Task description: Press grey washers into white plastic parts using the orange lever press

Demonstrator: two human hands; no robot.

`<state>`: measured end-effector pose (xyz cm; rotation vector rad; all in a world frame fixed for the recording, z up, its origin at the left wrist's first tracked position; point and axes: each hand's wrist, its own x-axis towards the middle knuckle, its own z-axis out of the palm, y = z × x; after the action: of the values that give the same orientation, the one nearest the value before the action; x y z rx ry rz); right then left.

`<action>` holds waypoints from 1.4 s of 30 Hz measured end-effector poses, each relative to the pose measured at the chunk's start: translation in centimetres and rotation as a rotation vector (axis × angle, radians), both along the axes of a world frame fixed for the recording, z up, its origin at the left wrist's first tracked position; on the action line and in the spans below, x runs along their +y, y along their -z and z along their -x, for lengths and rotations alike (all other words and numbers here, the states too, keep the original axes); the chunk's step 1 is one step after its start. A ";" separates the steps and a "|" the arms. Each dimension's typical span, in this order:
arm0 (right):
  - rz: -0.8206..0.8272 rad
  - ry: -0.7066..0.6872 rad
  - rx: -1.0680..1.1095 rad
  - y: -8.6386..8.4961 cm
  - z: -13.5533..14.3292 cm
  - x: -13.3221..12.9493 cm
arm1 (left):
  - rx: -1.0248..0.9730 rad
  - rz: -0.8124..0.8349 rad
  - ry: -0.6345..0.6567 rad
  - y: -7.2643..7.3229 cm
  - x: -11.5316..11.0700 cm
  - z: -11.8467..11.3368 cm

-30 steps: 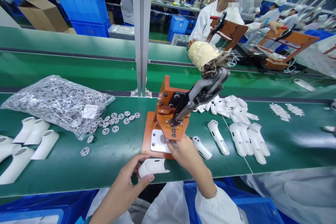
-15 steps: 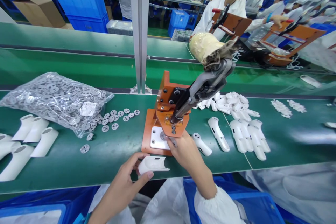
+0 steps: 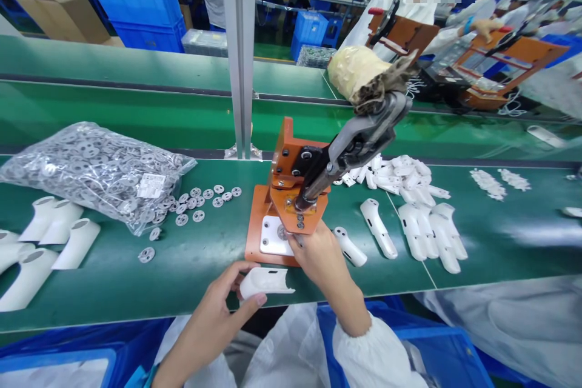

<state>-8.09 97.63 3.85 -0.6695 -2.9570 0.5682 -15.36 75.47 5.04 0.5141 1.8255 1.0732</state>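
Near the bench's front edge, my left hand [image 3: 224, 300] holds a white curved plastic shell [image 3: 268, 282] between thumb and fingers. The shell lies sideways, with a small dark slot in its upper side and a cut-out right end. My right hand [image 3: 318, 257] reaches under the head of an orange toggle-clamp press [image 3: 297, 209]. Its fingers are bent together beside the white plate [image 3: 270, 242] on the press base; what they pinch is mostly hidden. A grey disc [image 3: 282, 232] shows on that plate, under the head. The press lever is raised, its handle wrapped in yellowish padding [image 3: 359, 73].
On the left lie a clear bag of grey discs [image 3: 95, 170], several loose discs [image 3: 199, 216] and white curved tubes [image 3: 77, 242]. To the right are white shells [image 3: 378, 227], a heap of white parts [image 3: 404, 176] and small white pieces [image 3: 487, 184]. A metal post [image 3: 240, 54] rises behind.
Both hands keep nearly the same places, the left still holding the white shell. The right fingers shift very slightly beneath the press head. The whole view moves a little.
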 end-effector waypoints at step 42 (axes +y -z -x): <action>0.393 0.641 0.297 -0.6 -1.5 -5.9 | 0.695 -0.249 0.100 2.5 6.6 -0.2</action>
<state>-6.56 91.78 4.43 -1.3473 -2.1866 1.0596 -15.15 82.08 2.50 1.2343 2.2255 1.1433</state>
